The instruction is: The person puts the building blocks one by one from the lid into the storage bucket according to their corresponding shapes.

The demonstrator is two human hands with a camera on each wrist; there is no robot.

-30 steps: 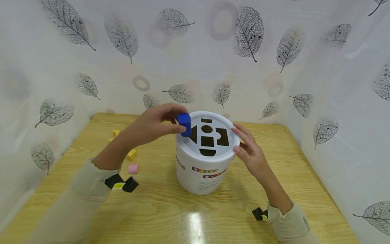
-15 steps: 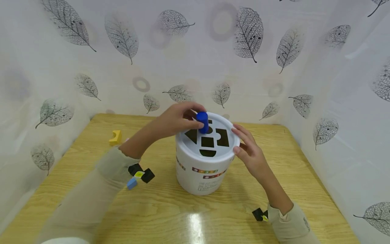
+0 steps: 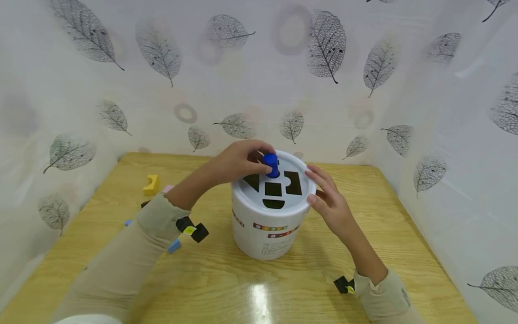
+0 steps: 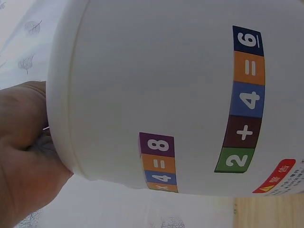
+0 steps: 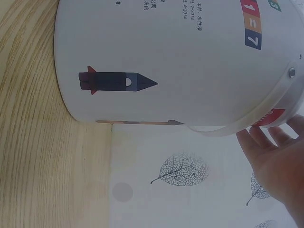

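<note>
A white bucket [image 3: 263,238] stands upright on the table, its lid [image 3: 256,199] cut with several shaped holes. My left hand [image 3: 238,161] pinches a blue cylinder block [image 3: 270,164] between thumb and fingers. The block stands upright at the round hole, its lower end over or slightly in it; I cannot tell how deep. On the right side of the rim, my right hand [image 3: 332,204] rests with fingers fairly straight. In the left wrist view the bucket wall [image 4: 142,85] hides the block and most of the left hand [image 4: 23,152]. The right wrist view shows my right fingertips [image 5: 256,135] touching the rim.
Left of the bucket lie a yellow arch block [image 3: 151,185], a pink block [image 3: 167,189], a dark block [image 3: 145,204] and light blue blocks [image 3: 174,245], partly behind my left arm. A leaf-patterned curtain [image 3: 259,67] encloses the wooden table [image 3: 226,288] at the back and sides.
My left hand has carried the blue cylinder block rightward from the lid's left edge to the round hole, then slightly lower. My right hand has stayed on the rim.
</note>
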